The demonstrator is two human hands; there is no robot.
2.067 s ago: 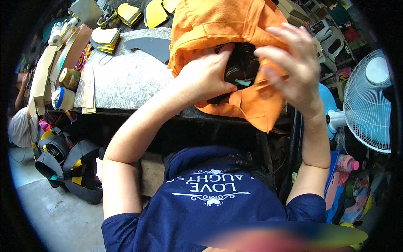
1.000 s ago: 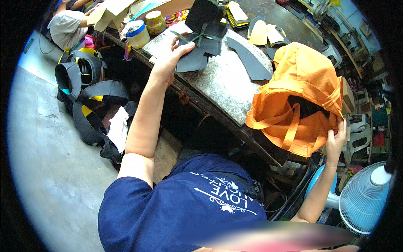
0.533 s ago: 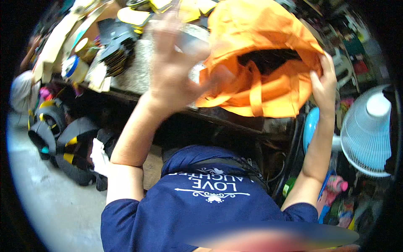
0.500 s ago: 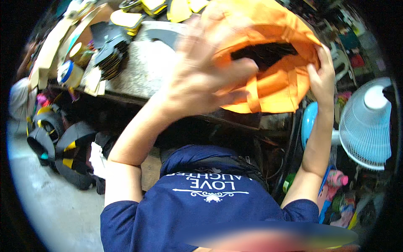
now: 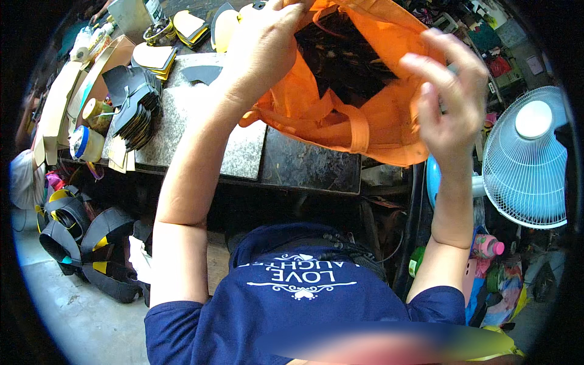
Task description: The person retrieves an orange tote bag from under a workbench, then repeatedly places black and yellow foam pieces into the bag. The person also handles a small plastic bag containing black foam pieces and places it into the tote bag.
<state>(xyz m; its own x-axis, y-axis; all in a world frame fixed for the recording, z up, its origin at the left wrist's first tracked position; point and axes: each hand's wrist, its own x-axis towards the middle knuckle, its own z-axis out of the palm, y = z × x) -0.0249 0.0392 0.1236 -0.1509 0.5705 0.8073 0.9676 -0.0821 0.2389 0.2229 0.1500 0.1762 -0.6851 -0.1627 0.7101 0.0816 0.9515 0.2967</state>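
Observation:
An orange fabric bag [image 5: 392, 143] with a strap loop is held up over the workbench, its mouth facing me. Dark material shows through the opening; I cannot make out what it is. My left hand [image 5: 261, 52] is closed on the bag's left upper edge, with its fingertips partly out of frame. Beside the right edge of the bag, my right hand [image 5: 453, 100] has its fingers spread and slightly blurred, and nothing is gripped in it.
On the bench's pale speckled slab [image 5: 188, 128] lie a stack of dark cut pieces [image 5: 135, 109] and yellow-edged pieces [image 5: 155, 58]. A blue-lidded jar [image 5: 86, 144] stands at the bench's left edge. A blue fan [image 5: 526, 158] is at right. Black-and-yellow pieces [image 5: 91, 243] lie on the floor at left.
My left hand, blurred and open before, has closed on the bag's left edge. My right hand has let go of the right edge and spread its fingers. The bag's mouth has widened.

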